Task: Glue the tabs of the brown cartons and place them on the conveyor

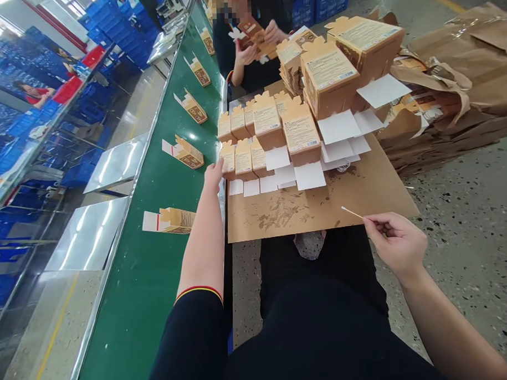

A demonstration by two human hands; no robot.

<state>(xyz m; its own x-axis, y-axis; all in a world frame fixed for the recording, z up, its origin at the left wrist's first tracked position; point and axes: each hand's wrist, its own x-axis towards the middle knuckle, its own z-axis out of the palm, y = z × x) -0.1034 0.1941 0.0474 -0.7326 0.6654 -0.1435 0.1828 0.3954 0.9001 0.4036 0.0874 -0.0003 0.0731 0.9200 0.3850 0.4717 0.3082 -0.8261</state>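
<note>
Cotton swab [352, 212] sits up close, pinched between the thumb and fingers of the person's right hand [400, 243], white tip pointing left above the near part of a brown cardboard sheet [373, 180] that's got dark blotches all over it. Left hand [213, 176] is stretched out to the small carton [228, 157] at the left end of the front row — fingers right at its side, but they're partly hidden, so can't tell if it's actually gripping or just resting there. More small cartons [243, 160] are lined up next to that one, with white flaps [310, 177] sticking out along the near side. Over on the left, a string of open cartons [182, 220] runs away along a green work surface [144, 293], well spaced out. Behind the small ones, bigger boxes [328, 68] are bunched up toward the right, and past the sheet's right side there's a big heap of brown paper [478, 77]. Farther on, a co-worker [267, 6] in a dark top has both hands on a brown carton [254, 37] — and way back, blue crates [303, 8] stand on the floor.
</note>
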